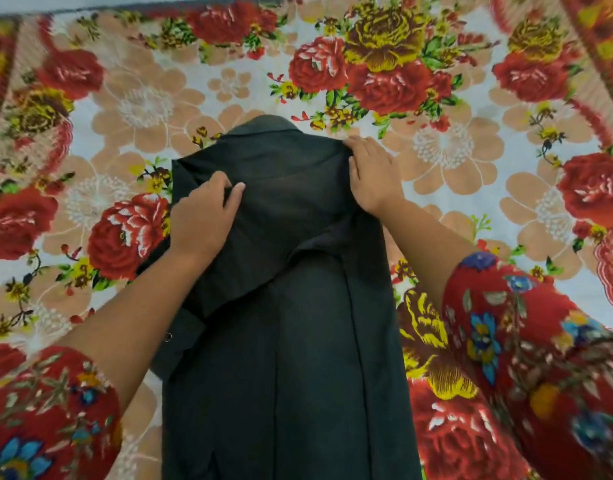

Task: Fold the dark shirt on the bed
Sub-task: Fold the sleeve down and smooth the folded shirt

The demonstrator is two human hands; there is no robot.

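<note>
The dark shirt (284, 341) lies lengthwise on the bed, back side up, its collar at the far end and its hem running off the bottom of the view. Both sides are folded inward, so it forms a long narrow strip. My left hand (203, 216) pinches a fold of fabric near the left shoulder, thumb and fingers closed on the cloth. On the right shoulder edge rests my right hand (372, 174), fingers curled over the seam and gripping it. A folded sleeve lies diagonally across the upper back.
A floral bedsheet (454, 150) with red, yellow and peach flowers covers the whole bed around the shirt. My red flowered sleeves (540, 341) fill the lower corners. The bed's far edge runs along the top of the view.
</note>
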